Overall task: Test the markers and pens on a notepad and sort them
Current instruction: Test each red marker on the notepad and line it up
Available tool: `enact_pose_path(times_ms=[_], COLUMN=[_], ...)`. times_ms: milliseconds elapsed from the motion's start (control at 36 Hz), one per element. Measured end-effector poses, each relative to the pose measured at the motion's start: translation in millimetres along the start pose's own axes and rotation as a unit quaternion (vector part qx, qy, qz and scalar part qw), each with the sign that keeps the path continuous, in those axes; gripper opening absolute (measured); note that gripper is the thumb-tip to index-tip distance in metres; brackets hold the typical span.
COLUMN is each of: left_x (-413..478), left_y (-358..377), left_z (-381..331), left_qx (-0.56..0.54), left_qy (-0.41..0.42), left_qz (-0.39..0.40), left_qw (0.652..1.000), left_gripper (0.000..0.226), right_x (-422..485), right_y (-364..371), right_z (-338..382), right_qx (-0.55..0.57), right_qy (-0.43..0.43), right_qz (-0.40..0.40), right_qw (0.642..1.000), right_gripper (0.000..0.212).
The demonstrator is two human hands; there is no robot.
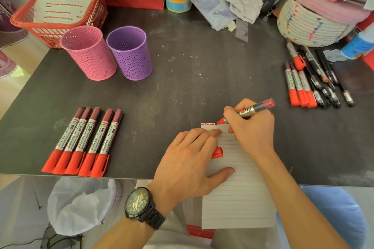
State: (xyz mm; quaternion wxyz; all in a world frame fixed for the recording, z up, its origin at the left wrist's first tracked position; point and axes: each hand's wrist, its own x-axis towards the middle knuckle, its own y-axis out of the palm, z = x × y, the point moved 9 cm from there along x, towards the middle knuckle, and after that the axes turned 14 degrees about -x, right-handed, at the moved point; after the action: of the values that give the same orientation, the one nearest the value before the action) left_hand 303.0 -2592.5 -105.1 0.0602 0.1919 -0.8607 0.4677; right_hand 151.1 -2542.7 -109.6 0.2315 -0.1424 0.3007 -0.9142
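Here the right hand (251, 125) grips a marker (245, 111) in a writing hold, its red tip down on the top edge of the notepad (236, 188), right beside a short row of red scribbles (207, 124). The marker has a silver barrel with printed lettering and a translucent dark-red rear end pointing up and to the right. The left hand (190, 155) lies flat on the lined pad, fingers spread, pinning it down; a red cap (217, 152) pokes out from under its fingers, though whether they actually pinch it cannot be told. The pad lies at the near edge of the dark table (182, 79) and overhangs it toward the person.

At left, five capped red markers (83, 141) lie side by side, touching, caps toward the person. Behind them stand a pink cup (89, 52) and a purple cup (129, 52), both perforated and upright. At right sits a looser heap of markers and black pens (313, 81).
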Motion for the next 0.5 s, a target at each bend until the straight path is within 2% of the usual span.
enact_pose_path(times_ms=[500], left_x=[-0.4], left_y=[-0.9], left_z=[-0.2], left_qx=[-0.005], left_qy=[0.001], left_qz=[-0.009], left_qw=[1.0], left_gripper=[0.045], right_x=[0.0], right_y=[0.1], right_z=[0.1], right_qx=[0.006], right_qy=[-0.003], right_qz=[-0.002], right_qw=[1.0], right_gripper=[0.025])
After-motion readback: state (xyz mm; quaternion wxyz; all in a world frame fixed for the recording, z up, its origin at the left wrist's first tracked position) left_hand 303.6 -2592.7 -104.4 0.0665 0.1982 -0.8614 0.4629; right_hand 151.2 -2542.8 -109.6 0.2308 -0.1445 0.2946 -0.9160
